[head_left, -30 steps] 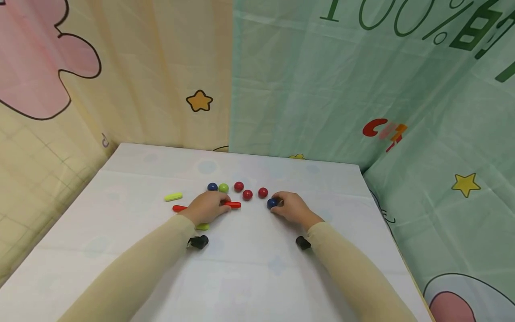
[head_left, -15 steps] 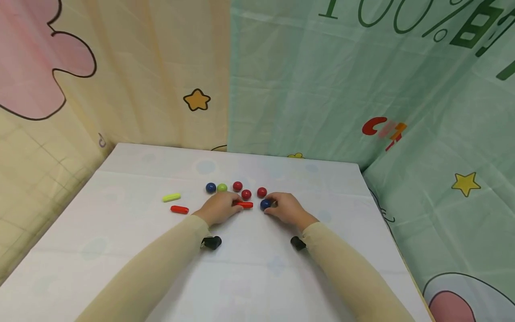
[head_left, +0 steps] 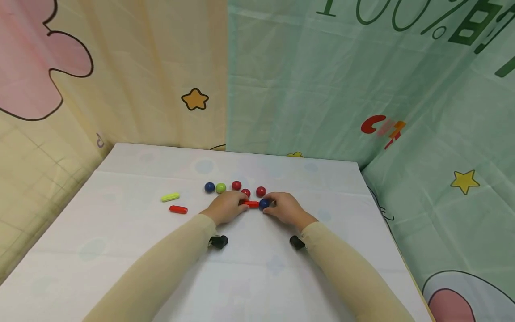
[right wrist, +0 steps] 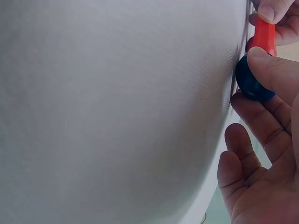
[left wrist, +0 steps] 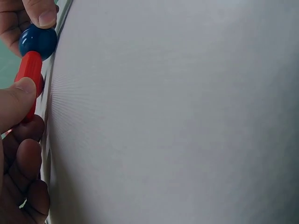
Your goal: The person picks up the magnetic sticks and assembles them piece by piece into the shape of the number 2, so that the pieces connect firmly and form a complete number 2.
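Note:
My left hand [head_left: 227,207] pinches a short red rod [head_left: 252,204] between thumb and fingers. My right hand [head_left: 286,208] holds a shiny dark blue ball [head_left: 263,204] just to its right. In the left wrist view, one end of the red rod [left wrist: 32,65] meets the blue ball [left wrist: 39,41]. The right wrist view has the same contact, with the thumb on the blue ball [right wrist: 252,84] and the red rod [right wrist: 265,36] above it. Whether the rod's end sits inside the ball cannot be told.
Behind the hands lie three red balls [head_left: 236,185], a green ball [head_left: 221,188] and another blue ball [head_left: 209,187]. Left of them are a yellow-green rod [head_left: 170,197] and a second red rod [head_left: 178,209]. Printed curtains [head_left: 289,89] rise behind the white table [head_left: 257,286].
My left hand has moved right with the red rod. The right hand has come slightly left with the blue ball, and the gap between rod and ball has closed.

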A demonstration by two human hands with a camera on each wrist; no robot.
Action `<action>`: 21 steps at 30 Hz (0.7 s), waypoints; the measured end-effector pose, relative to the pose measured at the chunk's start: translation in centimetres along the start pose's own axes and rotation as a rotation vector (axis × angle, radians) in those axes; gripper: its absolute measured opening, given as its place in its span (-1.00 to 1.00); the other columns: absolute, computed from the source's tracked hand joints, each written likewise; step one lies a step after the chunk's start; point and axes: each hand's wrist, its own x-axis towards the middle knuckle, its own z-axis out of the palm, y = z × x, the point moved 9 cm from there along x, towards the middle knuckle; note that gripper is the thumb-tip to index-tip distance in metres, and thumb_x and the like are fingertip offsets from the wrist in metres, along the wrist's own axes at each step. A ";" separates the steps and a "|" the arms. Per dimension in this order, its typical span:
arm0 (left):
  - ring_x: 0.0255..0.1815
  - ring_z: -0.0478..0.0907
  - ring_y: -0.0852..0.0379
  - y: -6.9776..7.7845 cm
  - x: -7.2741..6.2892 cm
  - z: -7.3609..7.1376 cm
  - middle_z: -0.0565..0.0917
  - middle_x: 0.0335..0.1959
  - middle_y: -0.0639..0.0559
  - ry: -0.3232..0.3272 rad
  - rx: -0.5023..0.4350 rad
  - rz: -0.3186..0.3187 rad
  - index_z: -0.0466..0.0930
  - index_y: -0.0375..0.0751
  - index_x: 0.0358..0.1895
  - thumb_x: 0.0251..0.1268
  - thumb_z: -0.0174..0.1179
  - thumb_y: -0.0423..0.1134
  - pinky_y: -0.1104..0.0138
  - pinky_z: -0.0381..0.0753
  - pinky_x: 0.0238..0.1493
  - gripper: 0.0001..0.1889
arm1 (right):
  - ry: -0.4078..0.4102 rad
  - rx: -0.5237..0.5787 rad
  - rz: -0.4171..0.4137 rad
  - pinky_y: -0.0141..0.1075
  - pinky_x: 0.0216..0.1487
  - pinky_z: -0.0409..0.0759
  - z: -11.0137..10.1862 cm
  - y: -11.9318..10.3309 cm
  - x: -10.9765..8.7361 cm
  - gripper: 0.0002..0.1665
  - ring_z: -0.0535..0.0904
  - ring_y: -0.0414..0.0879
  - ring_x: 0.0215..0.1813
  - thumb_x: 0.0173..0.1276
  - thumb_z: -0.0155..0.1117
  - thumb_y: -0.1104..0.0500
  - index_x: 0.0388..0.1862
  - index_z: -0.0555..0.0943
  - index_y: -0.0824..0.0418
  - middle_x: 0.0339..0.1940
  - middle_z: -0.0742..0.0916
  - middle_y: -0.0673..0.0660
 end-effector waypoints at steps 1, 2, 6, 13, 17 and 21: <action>-0.10 0.60 0.10 0.0 0.0 0.0 0.76 -0.05 0.08 0.002 0.002 0.001 0.76 -0.05 0.14 0.46 0.37 -0.07 0.15 0.66 0.18 -0.70 | -0.001 0.003 0.002 -0.09 0.29 0.65 0.0 0.0 0.0 -0.47 0.63 -0.06 0.07 0.39 0.53 0.02 0.30 0.68 0.07 0.15 0.77 0.04; -0.10 0.60 0.10 0.0 0.1 0.0 0.76 -0.05 0.09 0.003 0.004 -0.001 0.76 -0.04 0.14 0.46 0.37 -0.07 0.15 0.66 0.18 -0.71 | -0.002 0.007 0.005 -0.09 0.29 0.65 0.0 0.0 0.0 -0.47 0.62 -0.06 0.07 0.39 0.53 0.02 0.30 0.68 0.07 0.15 0.77 0.04; -0.10 0.59 0.09 0.0 0.1 0.0 0.76 -0.06 0.09 0.002 0.007 -0.007 0.76 -0.03 0.12 0.46 0.36 -0.06 0.15 0.66 0.18 -0.72 | -0.010 0.019 0.018 -0.09 0.30 0.65 0.0 0.0 -0.1 -0.47 0.62 -0.06 0.07 0.38 0.53 0.02 0.30 0.68 0.06 0.14 0.77 0.03; -0.07 0.61 0.10 0.0 -0.1 0.0 0.76 0.00 0.08 0.000 -0.010 -0.017 0.76 -0.03 0.14 0.46 0.36 -0.06 0.12 0.66 0.23 -0.71 | -0.012 0.009 0.012 -0.09 0.30 0.65 -0.1 -0.1 -0.1 -0.48 0.62 -0.08 0.06 0.38 0.53 0.02 0.29 0.69 0.06 0.12 0.77 0.03; -0.03 0.62 0.08 0.0 -0.2 -0.1 0.77 0.01 0.07 0.001 0.000 -0.012 0.75 -0.04 0.16 0.46 0.36 -0.06 0.12 0.65 0.24 -0.69 | -0.007 0.007 0.007 -0.09 0.30 0.65 -0.1 -0.2 -0.1 -0.48 0.62 -0.06 0.06 0.38 0.54 0.03 0.29 0.69 0.07 0.09 0.78 0.04; 0.05 0.63 0.08 -0.1 -0.6 -0.6 0.76 0.08 0.07 -0.001 0.005 -0.010 0.73 -0.04 0.23 0.46 0.36 -0.04 0.11 0.65 0.28 -0.64 | -0.001 0.000 0.003 -0.08 0.31 0.64 -0.1 -0.1 -0.2 -0.47 0.62 -0.05 0.07 0.37 0.54 0.03 0.29 0.69 0.09 0.10 0.78 0.05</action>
